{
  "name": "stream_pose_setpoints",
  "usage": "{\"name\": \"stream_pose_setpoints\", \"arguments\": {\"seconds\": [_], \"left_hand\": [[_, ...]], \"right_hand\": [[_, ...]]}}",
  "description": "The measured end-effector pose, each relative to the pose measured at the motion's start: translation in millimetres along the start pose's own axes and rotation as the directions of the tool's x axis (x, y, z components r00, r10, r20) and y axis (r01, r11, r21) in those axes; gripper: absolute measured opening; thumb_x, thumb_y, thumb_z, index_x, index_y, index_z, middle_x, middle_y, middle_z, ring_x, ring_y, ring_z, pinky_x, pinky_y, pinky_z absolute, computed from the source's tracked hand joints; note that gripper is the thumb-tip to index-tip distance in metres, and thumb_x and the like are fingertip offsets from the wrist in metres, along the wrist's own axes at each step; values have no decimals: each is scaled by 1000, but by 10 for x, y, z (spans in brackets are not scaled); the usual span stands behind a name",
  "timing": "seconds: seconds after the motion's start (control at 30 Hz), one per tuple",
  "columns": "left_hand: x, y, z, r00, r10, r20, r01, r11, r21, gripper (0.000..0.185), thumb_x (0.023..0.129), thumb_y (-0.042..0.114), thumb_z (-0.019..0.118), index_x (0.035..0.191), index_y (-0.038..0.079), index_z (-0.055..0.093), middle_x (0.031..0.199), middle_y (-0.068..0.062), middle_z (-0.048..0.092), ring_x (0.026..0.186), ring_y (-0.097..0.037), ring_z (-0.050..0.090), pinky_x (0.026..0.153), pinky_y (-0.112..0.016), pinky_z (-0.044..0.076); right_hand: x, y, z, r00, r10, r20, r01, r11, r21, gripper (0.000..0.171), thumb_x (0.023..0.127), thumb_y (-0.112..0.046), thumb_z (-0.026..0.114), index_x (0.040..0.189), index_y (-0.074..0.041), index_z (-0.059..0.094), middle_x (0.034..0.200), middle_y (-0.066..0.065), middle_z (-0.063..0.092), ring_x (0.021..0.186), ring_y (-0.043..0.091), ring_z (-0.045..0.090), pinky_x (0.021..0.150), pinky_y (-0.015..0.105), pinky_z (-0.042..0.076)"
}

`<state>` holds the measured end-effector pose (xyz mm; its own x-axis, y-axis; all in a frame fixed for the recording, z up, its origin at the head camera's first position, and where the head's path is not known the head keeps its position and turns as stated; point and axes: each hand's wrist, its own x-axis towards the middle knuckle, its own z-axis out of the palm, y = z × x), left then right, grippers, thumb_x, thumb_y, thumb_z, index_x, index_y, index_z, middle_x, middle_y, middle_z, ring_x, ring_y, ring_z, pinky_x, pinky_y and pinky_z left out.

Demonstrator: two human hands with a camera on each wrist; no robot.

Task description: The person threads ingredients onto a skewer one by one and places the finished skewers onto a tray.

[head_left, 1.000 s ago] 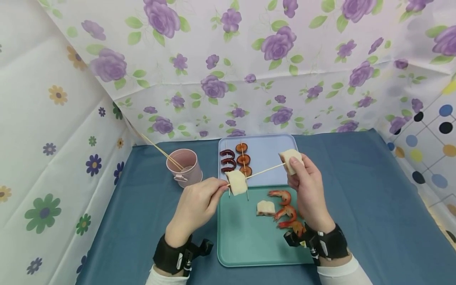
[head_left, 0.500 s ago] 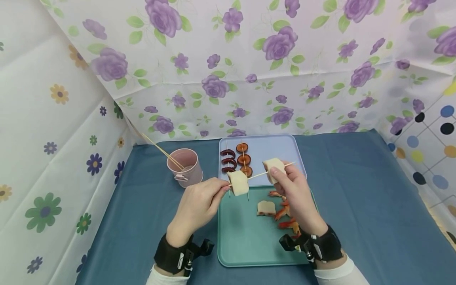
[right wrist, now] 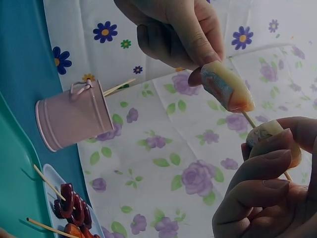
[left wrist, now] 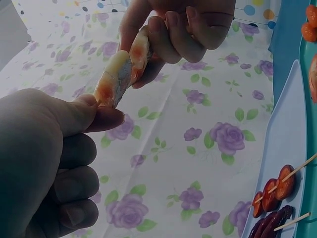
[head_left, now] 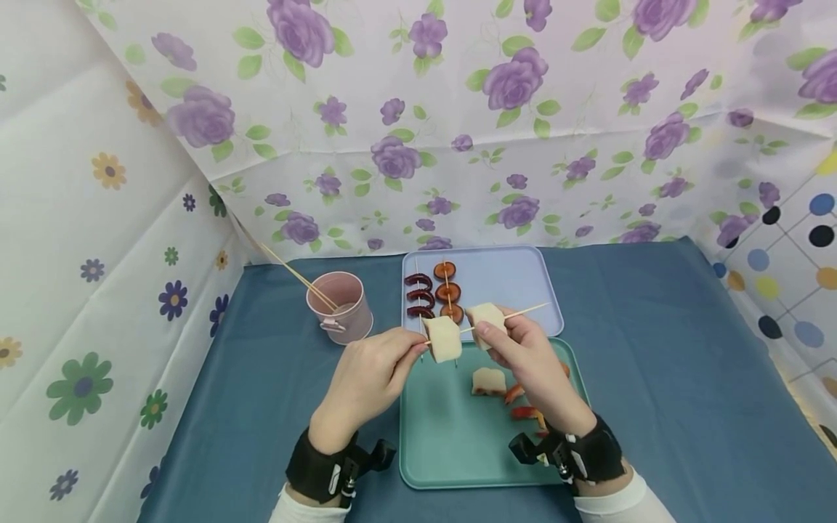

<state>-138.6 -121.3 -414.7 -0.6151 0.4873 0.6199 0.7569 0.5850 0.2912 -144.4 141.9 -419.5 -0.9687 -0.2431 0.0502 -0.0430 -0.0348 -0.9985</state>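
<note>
A thin wooden skewer (head_left: 516, 314) is held level over the trays. My left hand (head_left: 375, 367) pinches its left end beside a pale food piece (head_left: 444, 338) threaded on it. My right hand (head_left: 523, 349) grips a second pale piece (head_left: 487, 315) on the skewer, close to the first. In the left wrist view both pieces (left wrist: 121, 72) sit almost together between thumb and fingers. The right wrist view shows the first piece (right wrist: 227, 87), a short stretch of stick, and the second piece (right wrist: 270, 134) under my right fingertips (right wrist: 270, 158).
A teal tray (head_left: 451, 436) holds another pale piece (head_left: 488, 380) and several shrimps (head_left: 526, 410). Behind it a light blue tray (head_left: 516, 280) carries two loaded skewers (head_left: 434, 294). A pink cup (head_left: 338, 305) with spare sticks stands at the left. Floral sheets wall in the blue table.
My right hand has slid the second pale piece leftward along the skewer, from near the tip to close beside the first piece. The left hand has kept its place.
</note>
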Motion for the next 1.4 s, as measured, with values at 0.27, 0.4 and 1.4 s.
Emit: {"name": "stream_pose_setpoints", "arguments": {"seconds": [0.27,0.4,1.4], "left_hand": [[-3,0,-1,1000,-5,2,5,1000,2,5,103,13,73,106,8,75,90,-1,72,64,-9,58,55,-24,44],[1,-2,-4,1000,-4,1,4,1000,1,6,103,12,73,106,8,75,91,-1,73,65,-9,59,56,-25,45],[-13,-54,-64,1000,-1,-13,1,999,33,10,106,17,70,104,8,75,85,-1,69,63,-11,59,55,-28,47]], "right_hand": [[0,0,2,1000,4,1,-4,1000,5,30,112,-23,60,118,6,64,76,5,47,65,16,39,63,28,34],[-6,-1,-1,1000,16,4,-15,1000,-4,28,112,-23,60,112,4,64,74,5,46,64,17,39,63,31,33],[20,2,-22,996,47,71,-42,996,-76,48,117,-33,48,145,5,55,87,12,57,74,18,51,66,28,42]]}}
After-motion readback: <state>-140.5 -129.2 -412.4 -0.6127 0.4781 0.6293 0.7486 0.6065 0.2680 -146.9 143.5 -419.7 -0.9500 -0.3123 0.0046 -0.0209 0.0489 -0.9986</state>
